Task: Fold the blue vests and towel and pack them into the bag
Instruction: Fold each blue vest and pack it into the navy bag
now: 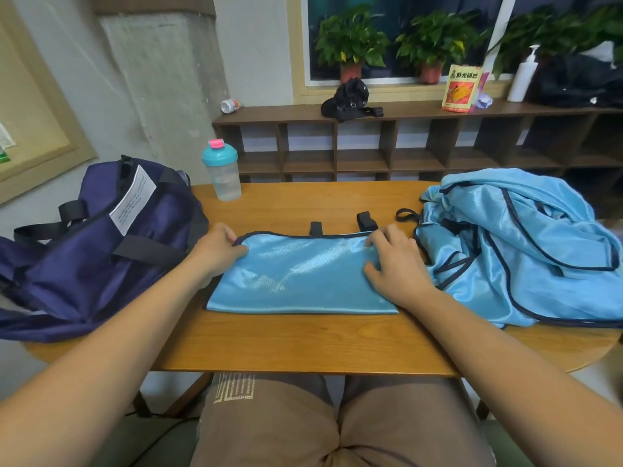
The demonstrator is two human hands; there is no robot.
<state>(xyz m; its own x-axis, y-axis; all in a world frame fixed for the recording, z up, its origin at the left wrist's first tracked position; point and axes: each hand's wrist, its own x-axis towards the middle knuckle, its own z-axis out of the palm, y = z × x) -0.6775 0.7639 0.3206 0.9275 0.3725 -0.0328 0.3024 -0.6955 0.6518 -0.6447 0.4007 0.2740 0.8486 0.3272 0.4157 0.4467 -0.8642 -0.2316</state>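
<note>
Far left, 1 navy nylon duffel bag (94, 237) slumps on the table edge, soft and creased, w/ black webbing straps and 1 white printed label sewn near its zip. Just right of it and further back stands 1 clear plastic shaker bottle (222, 171), cylindrical, w/ a teal screw lid and pink flip cap.

Our left hand (215, 247) sits between the bag and the cloth. Its fingers are curled and it pinches the far-left corner of the folded light-blue shiny vest (300, 278). That vest lies flat at table centre, a neat rectangle w/ dark piping along the far hem, and 2 black strap ends poke out beyond it. Our right hand (394, 261) is on the far-right corner. Its fingers are bent down gripping the hem and the thumb is splayed on the fabric.

Right of that, touching the hand's side, is 1 loose heap of light-blue shiny vests (519, 244), crumpled, w/ the same dark trim; we can't count how many are in it. We can't pick out a towel.

All of this rests on 1 rounded wood-grain table (303, 342). Behind it 1 dark wooden cubby shelf (397, 143) carries 1 small white bottle on its side, 1 black pouch (350, 99), 1 orange-yellow snack packet (462, 89) and 1 white pump bottle (522, 75). 3 leafy potted plants (350, 38) line the sill.
</note>
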